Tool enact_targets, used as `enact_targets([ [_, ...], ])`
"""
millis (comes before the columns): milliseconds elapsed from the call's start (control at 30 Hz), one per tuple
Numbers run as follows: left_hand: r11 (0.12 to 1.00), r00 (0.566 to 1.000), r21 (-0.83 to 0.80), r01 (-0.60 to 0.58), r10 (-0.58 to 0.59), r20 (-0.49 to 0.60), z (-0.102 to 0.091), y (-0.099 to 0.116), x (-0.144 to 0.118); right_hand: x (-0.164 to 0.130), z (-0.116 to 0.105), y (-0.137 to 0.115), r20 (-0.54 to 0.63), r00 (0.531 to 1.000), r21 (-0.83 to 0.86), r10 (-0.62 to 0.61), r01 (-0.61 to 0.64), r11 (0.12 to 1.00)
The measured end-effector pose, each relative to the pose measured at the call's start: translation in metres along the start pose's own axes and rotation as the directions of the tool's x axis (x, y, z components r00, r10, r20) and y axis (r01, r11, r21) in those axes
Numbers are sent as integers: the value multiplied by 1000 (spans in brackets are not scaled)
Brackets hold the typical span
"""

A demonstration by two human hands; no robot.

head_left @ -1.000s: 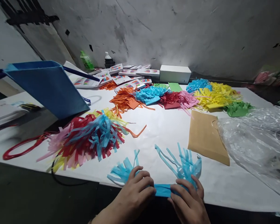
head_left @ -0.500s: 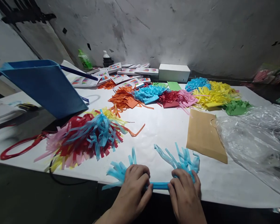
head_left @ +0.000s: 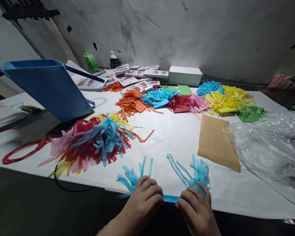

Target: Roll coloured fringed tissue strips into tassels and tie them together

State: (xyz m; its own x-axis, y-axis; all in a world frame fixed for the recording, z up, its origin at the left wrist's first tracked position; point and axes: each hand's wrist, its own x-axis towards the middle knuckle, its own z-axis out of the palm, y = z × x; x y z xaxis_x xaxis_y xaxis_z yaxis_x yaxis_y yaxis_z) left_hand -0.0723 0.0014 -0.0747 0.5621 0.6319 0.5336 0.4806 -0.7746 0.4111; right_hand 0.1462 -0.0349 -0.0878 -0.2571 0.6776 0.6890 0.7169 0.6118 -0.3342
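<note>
We press both hands down on a light blue fringed paper strip (head_left: 170, 198) at the near edge of the white table (head_left: 177, 137). Our left hand (head_left: 142, 201) and right hand (head_left: 195, 209) grip its rolled middle, fringes sticking up on both sides.

At the frame's bottom centre, the left hand (head_left: 144, 200) and right hand (head_left: 195, 209) press a blue fringed paper strip (head_left: 170, 198) on the white surface (head_left: 172, 134).

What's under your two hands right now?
A light blue fringed paper strip shows between the left hand and right hand, its fringes fanning out beyond the fingers. The parts under the palms are covered.
</note>
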Motion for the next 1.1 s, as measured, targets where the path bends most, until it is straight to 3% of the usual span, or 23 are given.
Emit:
enact_targets([
  [200,980,978,-37,195,-192,77,-5,11,5,0,-1,-9,75,982,32,176,-178,983],
  [333,947,928,108,301,-317,195,-7,20,17,1,8,-15,28,951,-86,308,-304,949],
  [500,902,879,273,334,-402,255,-1,22,25,7,10,-18,-16,945,-152,326,-325,934],
  [567,893,862,286,346,-424,279,-1,22,27,8,10,-18,-34,962,-108,270,-272,956],
  [700,881,824,253,400,-466,322,-4,23,31,6,14,-17,-56,998,-68,34,-38,997],
  [833,881,802,180,438,-473,364,-9,28,29,2,15,-15,-88,996,-97,-9,0,995],
  [967,865,760,-31,500,-422,495,-26,42,18,2,-10,-17,-61,992,-65,-107,103,993],
  [1033,780,739,-226,583,-394,546,-35,49,16,4,-30,-20,-7,985,-86,-173,172,981],
  [1100,586,697,-424,691,-384,605,-38,55,19,9,-48,-25,4,986,-102,-169,168,980],
])
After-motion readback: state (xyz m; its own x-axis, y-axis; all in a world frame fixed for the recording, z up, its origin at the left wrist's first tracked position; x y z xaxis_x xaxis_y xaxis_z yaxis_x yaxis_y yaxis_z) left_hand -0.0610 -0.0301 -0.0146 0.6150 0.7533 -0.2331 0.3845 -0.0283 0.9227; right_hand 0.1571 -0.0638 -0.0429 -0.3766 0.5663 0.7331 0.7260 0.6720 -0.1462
